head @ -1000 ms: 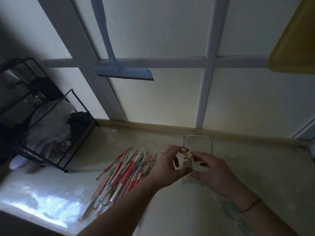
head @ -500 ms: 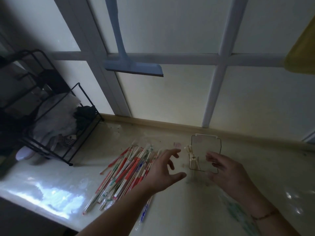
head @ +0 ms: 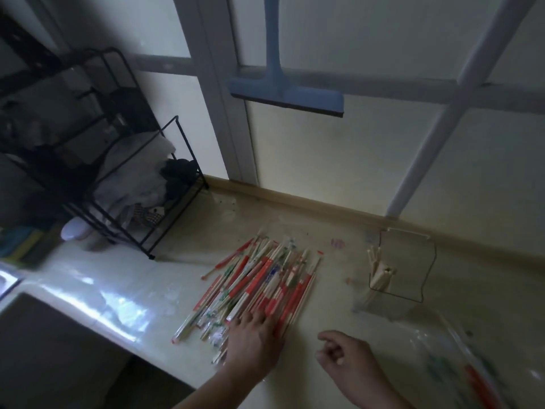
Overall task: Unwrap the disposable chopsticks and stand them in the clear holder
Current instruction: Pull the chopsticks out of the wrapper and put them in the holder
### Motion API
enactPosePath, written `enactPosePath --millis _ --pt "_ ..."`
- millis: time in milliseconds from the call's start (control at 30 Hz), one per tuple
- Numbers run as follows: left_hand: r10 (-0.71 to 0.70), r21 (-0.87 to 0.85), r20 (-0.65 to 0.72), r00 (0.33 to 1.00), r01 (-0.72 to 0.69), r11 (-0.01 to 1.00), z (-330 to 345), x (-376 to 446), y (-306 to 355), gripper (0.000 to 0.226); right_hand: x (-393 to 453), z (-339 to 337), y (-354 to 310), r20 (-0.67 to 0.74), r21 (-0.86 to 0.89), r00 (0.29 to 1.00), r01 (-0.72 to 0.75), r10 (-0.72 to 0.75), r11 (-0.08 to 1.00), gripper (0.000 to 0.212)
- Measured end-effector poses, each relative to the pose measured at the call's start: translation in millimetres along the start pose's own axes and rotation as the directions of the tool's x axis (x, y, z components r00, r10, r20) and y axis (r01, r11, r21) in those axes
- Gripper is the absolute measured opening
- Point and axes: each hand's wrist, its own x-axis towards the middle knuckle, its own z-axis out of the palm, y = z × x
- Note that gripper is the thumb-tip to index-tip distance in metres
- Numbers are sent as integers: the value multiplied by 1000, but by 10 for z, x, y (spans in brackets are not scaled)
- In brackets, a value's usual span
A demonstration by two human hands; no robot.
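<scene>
Both hands have left the clear holder [head: 404, 267], where they worked a second ago. The left hand [head: 253, 338] now lies on the near end of the wrapped chopstick pile [head: 259, 284], left of the holder on the table [head: 339, 358]; its grip is flat, holding nothing. The right hand [head: 345, 358] hangs nearer than the holder, loosely curled, empty. Bare chopsticks [head: 380, 270] stand in the holder's left side.

Dim scene, backlit by the frosted window [head: 339, 160]; glare streaks the counter [head: 97, 302] below-left; edges blur and bend.
</scene>
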Motion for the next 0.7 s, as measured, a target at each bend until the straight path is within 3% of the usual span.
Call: enactPosePath --millis 67,200,300,367,433,500,567,633,700 --pt "7 34 31 999 -9 999 -30 21 69 40 196 256 -21 75 -31 987 -143 145 989 28" --pt "-27 35 55 998 25 999 -58 41 144 41 542 525 -122 24 -79 947 -317 320 945 7" --pt "15 -53 81 997 -10 999 -127 68 101 45 658 592 -206 -24 -102 933 -359 359 928 34" --pt "44 -93 17 999 -42 995 -95 77 62 49 664 605 -241 -45 -122 936 -351 348 928 39" --pt "49 -274 16 999 -42 961 -95 64 61 47 642 600 -266 -56 -77 947 -319 315 945 42" --pt "99 -534 83 992 -39 844 -190 59 69 31 586 567 -336 -30 47 957 -287 288 957 37" --pt "204 -690 99 974 -81 719 -321 21 78 13 487 483 -428 -11 125 972 -232 235 965 34" --pt "172 -761 90 981 -43 647 -451 -37 84 16 347 339 -536 -1 187 981 -189 192 964 29" --pt "49 -876 65 997 34 482 -650 -47 131 33 179 146 -663 20 259 984 -177 178 950 23"
